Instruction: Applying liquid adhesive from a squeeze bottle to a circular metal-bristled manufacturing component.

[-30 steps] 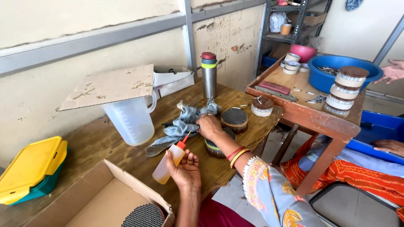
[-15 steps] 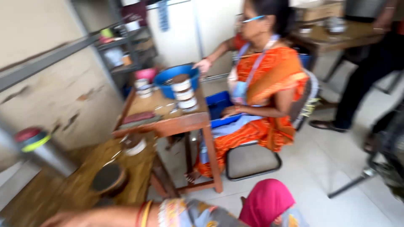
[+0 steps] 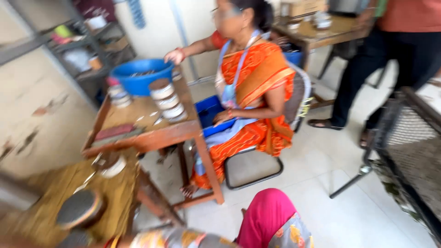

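Workroom with pale tiled floor (image 3: pixel 330 193) and scuffed cream wall (image 3: pixel 41 115); whole view motion-blurred. Near wooden table (image 3: pixel 50 193) at lower left, cut off by the frame edge. On it a round dark-topped container (image 3: pixel 79 209), edges smeared, and a small round tin (image 3: pixel 113 166) near the far corner. Wearer's patterned sleeve (image 3: pixel 170 239) enters along the bottom edge; both hands lie outside the frame, so neither grip can be seen. Second table (image 3: pixel 151 133) beyond carries stacked tins (image 3: pixel 166 98) and a blue basin (image 3: pixel 140 76). A seated co-worker in orange (image 3: pixel 252 92) reaches one hand (image 3: pixel 174 56) toward the basin.
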